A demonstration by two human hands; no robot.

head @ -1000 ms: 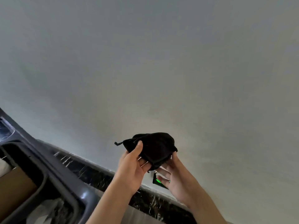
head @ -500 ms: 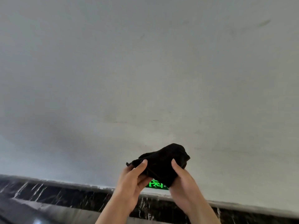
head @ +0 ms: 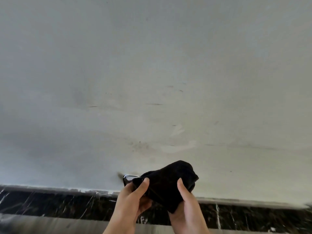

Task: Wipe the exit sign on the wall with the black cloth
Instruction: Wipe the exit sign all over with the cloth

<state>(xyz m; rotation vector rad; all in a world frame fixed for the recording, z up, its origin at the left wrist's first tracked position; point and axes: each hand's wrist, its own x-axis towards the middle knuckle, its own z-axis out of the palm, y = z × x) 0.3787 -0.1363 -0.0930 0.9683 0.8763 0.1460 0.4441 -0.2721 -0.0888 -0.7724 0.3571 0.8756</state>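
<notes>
Since half a second ago, your view has swung a little and the green glow of the exit sign is gone from sight; now the black cloth [head: 170,184] covers almost all of it.

Start at the left, using the cloth as your marker. Far left of the cloth, low down, runs the dark marble skirting [head: 50,203] with white streaks, under the pale wall [head: 152,73]. Just left of the cloth, a shiny dark corner of the exit sign [head: 127,179] peeks out, low on the wall, just above the skirting. That corner is all you can see of it.

Your left hand [head: 130,198] pinches the left edge of the cloth, thumb on top. Your right hand [head: 184,205] grips the right side, thumb pressed into the fabric, fingers wrapped under. Both hands hold the cloth tight, bunched up in a lump.

What could go wrong? I think the cloth is too balled up. If you rub with a lump, only a small spot touches the sign and you may miss the edges. You also cannot see the sign now, so you could end up wiping the wall or the skirting. The wall above the cloth has scuff marks already, and a dirty cloth could smear more. Pushing hard on the sign might also knock it loose.
</notes>
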